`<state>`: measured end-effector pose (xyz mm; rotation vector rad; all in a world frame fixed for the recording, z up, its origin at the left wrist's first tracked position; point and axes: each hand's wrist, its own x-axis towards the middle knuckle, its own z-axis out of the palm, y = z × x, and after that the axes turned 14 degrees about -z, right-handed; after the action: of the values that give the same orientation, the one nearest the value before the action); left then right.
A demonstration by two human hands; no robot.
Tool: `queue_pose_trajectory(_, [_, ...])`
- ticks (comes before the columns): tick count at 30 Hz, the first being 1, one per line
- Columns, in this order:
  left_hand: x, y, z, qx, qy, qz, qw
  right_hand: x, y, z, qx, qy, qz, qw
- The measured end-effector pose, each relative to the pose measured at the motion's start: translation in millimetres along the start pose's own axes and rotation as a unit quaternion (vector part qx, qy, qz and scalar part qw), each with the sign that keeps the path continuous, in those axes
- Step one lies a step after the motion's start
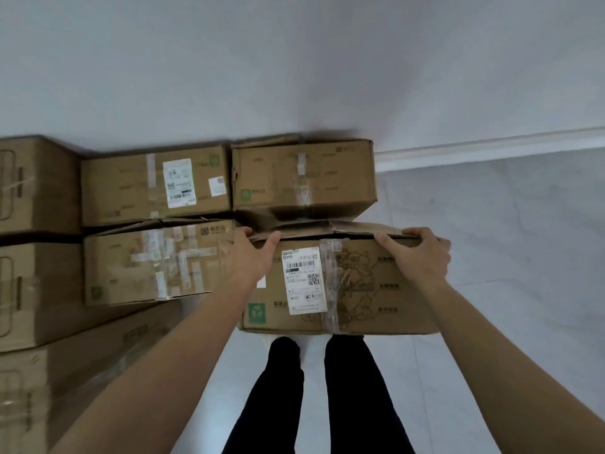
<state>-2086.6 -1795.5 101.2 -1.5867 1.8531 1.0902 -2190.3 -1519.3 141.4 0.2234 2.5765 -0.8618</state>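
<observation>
- While the cardboard box (pixel 370 290), just beside the stacked boxes (pixel 157 185), is gripped at its far top edge by the left hand (pixel 252 253) and right hand (pixel 422 253), fingers curled over it, lifting or placing is judged the step in hand.
- A level, two-handed move is called for next.

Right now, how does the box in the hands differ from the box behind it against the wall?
The held box carries a big white shipping label; the wall box shows none on top. The left hand and right hand grip the held box at its far corners; no hand touches the wall box. Both are taped brown cardboard.
</observation>
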Motion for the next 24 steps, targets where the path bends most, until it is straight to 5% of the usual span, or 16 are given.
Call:
queue_pose_trajectory(6, [83.0,-2.6,35.8,-0.005,0.035,-0.016,0.999,63.7,32.8,78.0,0.012,-0.056,-0.028,0.998])
queue_pose_trajectory(11, [120.5,-6.5,50.1,-0.031,0.055,0.048,0.997,115.3,47.5,106.6,0.054,-0.096,-0.087,0.99])
queue_pose_trajectory(16, [138.8,-33.0,74.8,0.145,0.031,0.077,0.986,131.8,61.0,132.5,0.004,-0.198,-0.081,0.977])
queue_pose_trajectory(22, [121.4,-19.0,67.4,0.044,0.078,0.11,0.99,111.2,50.9,123.4,0.008,-0.1,-0.132,0.986])
queue_pose_trajectory(24, [97.3,4.6,47.7,0.054,0.12,0.183,0.974,98.4,26.2,103.5,-0.016,-0.073,-0.183,0.98])
